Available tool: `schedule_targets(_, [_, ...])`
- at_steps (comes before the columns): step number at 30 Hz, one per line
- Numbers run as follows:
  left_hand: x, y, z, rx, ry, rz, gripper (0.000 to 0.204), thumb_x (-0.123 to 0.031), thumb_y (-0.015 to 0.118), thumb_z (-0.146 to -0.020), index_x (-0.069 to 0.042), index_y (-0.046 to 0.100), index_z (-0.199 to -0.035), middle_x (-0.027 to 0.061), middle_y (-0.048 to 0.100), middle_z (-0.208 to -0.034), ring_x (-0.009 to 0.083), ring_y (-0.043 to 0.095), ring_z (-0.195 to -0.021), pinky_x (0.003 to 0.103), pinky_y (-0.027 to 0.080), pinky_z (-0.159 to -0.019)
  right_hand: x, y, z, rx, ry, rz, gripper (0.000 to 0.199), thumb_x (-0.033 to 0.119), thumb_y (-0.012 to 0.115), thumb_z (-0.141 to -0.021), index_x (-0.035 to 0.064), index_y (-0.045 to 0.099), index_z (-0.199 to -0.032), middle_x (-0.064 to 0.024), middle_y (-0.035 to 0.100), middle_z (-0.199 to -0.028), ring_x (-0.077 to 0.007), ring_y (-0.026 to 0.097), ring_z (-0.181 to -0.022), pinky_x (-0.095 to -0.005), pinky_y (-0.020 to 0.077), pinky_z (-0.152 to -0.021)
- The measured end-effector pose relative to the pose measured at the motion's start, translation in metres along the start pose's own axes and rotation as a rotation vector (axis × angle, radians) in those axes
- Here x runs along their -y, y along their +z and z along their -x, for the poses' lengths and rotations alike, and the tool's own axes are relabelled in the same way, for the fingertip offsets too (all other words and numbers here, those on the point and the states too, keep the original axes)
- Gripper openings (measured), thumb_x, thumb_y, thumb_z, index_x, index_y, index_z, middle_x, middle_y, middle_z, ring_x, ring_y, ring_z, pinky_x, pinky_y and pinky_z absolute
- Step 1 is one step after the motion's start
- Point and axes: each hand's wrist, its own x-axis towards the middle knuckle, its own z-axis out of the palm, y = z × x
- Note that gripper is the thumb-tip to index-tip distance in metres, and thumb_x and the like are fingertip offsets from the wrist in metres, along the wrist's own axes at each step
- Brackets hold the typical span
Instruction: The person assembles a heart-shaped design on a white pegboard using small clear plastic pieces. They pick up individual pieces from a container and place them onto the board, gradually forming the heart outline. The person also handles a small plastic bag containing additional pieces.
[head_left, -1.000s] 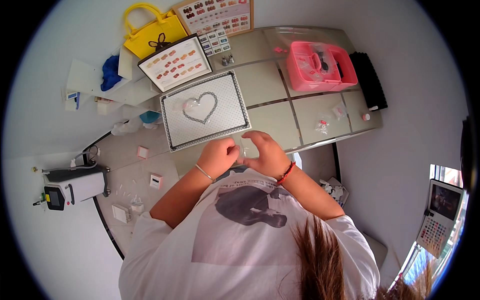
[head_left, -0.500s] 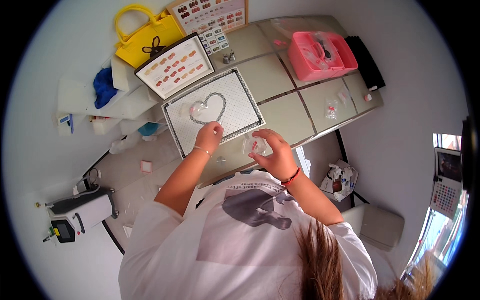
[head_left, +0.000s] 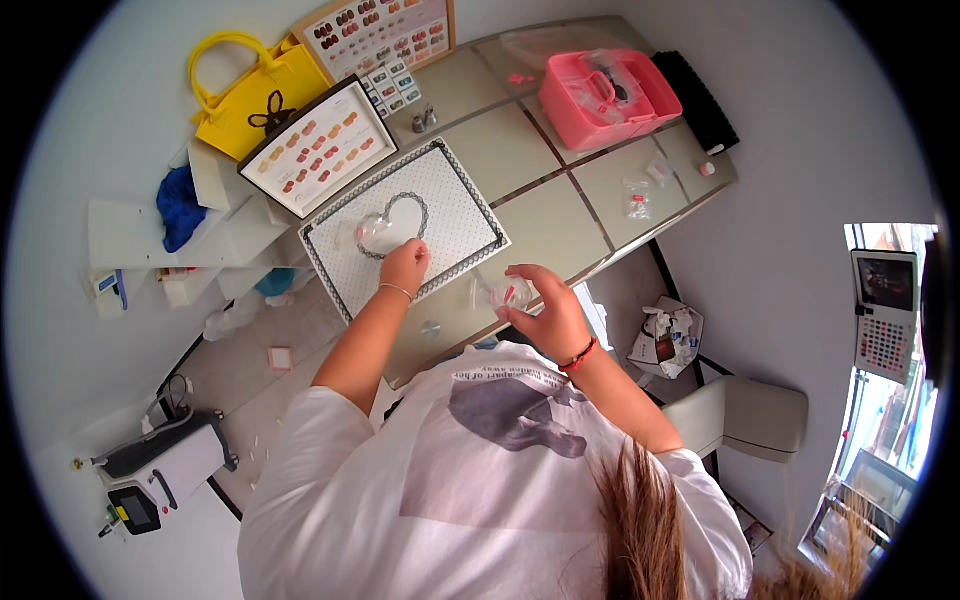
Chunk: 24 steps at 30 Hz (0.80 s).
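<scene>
My left hand point(head_left: 405, 266) is over the front edge of the white dotted mat point(head_left: 458, 195), below its black lace heart outline. Its fingers are pinched together; anything between them is too small to make out. To the right, my right hand point(head_left: 548, 308) curves its thumb and fingers around a small clear plastic container point(head_left: 512, 293) with red pieces showing in it, close to the table's near edge. A clear, shiny plastic piece point(head_left: 374, 234) with a pinkish patch lies on the mat at the left of the heart, just beyond my left hand.
A framed colour-sample board point(head_left: 322, 148) and a yellow bag point(head_left: 262, 95) stand behind the mat. At the far right are a pink box point(head_left: 610, 100) and a black cushion point(head_left: 697, 100). Small clear packets point(head_left: 637, 200) lie nearer. A waste bin point(head_left: 668, 335) stands below the table's right side.
The whole view has shifted, so the table and its things appear further left. My left hand is slightly closer to the heart outline. My right hand stays around the clear container.
</scene>
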Motion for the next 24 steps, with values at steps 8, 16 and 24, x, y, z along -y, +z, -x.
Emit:
schedule_targets(8, [-0.130,-0.054,0.057,0.134,0.387,0.585,0.009,-0.003,0.072,-0.089,0.000,0.067,-0.096,0.0055,0.066,-0.091,0.0122,0.061,-0.074,0.024,0.050,-0.066,-0.005,0.012,-0.011,0.038,0.028,-0.005,0.055,0.012,0.086,-0.073,0.0035,0.063,-0.123,-0.0148,0.070,-0.115,-0.0324,0.067,-0.108,-0.0386,0.0530,-0.093])
schedule_targets(16, [-0.156,-0.065,0.067,-0.028,0.530,0.492,0.010,-0.001,0.073,-0.087,0.001,0.066,-0.094,0.0064,0.064,-0.096,0.0147,0.060,-0.077,0.027,0.049,-0.068,-0.001,0.020,-0.022,0.111,0.008,-0.062,0.054,0.015,0.086,-0.075,0.0038,0.063,-0.123,-0.0167,0.070,-0.113,-0.0351,0.067,-0.105,-0.0406,0.0536,-0.091])
schedule_targets(24, [-0.151,-0.086,0.058,0.068,0.633,0.337,0.022,-0.003,0.067,-0.092,-0.003,0.070,-0.114,0.0095,0.065,-0.110,0.0198,0.063,-0.097,0.031,0.052,-0.080,-0.004,0.015,-0.029,0.170,-0.032,-0.160,0.055,0.010,0.082,-0.079,0.0030,0.060,-0.128,-0.0160,0.069,-0.116,-0.0305,0.066,-0.113,-0.0379,0.0523,-0.095])
